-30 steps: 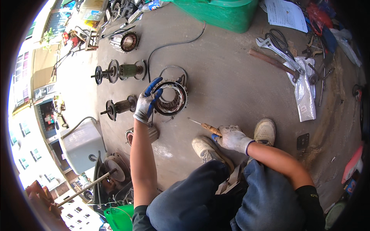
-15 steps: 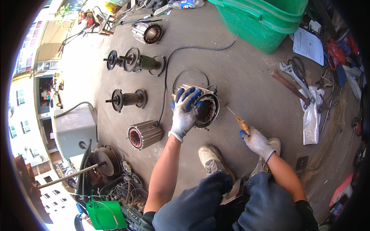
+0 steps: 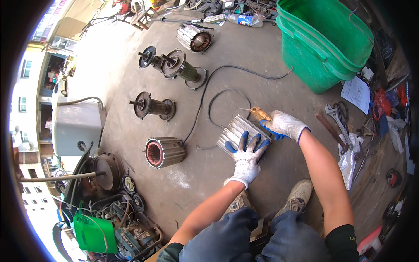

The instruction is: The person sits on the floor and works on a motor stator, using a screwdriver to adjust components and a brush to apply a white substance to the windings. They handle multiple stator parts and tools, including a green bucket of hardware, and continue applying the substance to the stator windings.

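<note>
Dusty floor (image 3: 209, 174), ribbed motor housing (image 3: 235, 126) under left hand (image 3: 247, 162) (splayed flat) — right hand (image 3: 286, 125) near it, clenched around screwdriver (image 3: 261, 114)

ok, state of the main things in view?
left hand: spread over the motor shell
right hand: closed around the screwdriver
screwdriver: held, tip pointing left
motor shell: ribbed side up, under the left hand
red-lined shell: on its side, open end showing
rotors: exposed, outside any shell
green tub: upright, open-topped
black cable: uncoiled, loosely curved
adjustable wrench: lying down, not held
</note>
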Demonstrator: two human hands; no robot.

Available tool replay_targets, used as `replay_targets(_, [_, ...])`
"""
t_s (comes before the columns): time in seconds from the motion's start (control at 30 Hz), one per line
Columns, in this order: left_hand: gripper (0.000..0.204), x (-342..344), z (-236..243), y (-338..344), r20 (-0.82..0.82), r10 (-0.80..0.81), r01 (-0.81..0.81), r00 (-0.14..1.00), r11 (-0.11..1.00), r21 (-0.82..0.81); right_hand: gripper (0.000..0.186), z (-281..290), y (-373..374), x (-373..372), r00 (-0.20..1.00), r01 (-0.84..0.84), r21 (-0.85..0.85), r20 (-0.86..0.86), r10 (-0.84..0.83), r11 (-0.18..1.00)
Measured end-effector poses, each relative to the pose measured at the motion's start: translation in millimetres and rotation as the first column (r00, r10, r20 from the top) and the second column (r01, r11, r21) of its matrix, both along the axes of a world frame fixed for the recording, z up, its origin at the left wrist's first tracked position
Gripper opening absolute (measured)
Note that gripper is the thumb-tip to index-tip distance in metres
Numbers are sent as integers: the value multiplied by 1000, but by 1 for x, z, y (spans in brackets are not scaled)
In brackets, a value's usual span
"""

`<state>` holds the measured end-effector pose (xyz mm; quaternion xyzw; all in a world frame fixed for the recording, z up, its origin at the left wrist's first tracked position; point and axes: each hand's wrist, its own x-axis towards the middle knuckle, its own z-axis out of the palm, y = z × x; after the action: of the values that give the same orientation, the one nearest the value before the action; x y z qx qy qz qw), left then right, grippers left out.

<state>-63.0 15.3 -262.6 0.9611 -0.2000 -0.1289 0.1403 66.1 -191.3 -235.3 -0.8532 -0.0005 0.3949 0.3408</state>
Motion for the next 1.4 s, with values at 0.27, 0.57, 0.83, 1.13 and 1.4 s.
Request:
replay_targets(0.27, [68, -9, -13, 11, 59, -57, 56, 997, 998, 18, 51, 10, 72, 47, 984, -109, -188, 116, 132, 976])
replay_targets(0.57, [66, -1, -9, 7, -64, -79, 80, 995, 997, 7, 49, 0, 138, 104, 909, -382, -258, 67, 411, 888])
replay_targets(0.83, [58, 2, -7, 3, -27, -51, 50, 998, 998, -43, 51, -4, 154, 107, 813, -509, -339, 112, 571, 791])
replay_targets(1.13, [55, 1, -15, 2, -68, -83, 82, 994, 996, -23, 44, 52, 188, 95, 846, -454, -222, 196, 495, 863])
replay_targets(1.4, [57, 4, -4, 7, -91, -81, 75, 992, 995, -69, 53, 53, 178, 82, 911, -311, -190, 218, 349, 931])
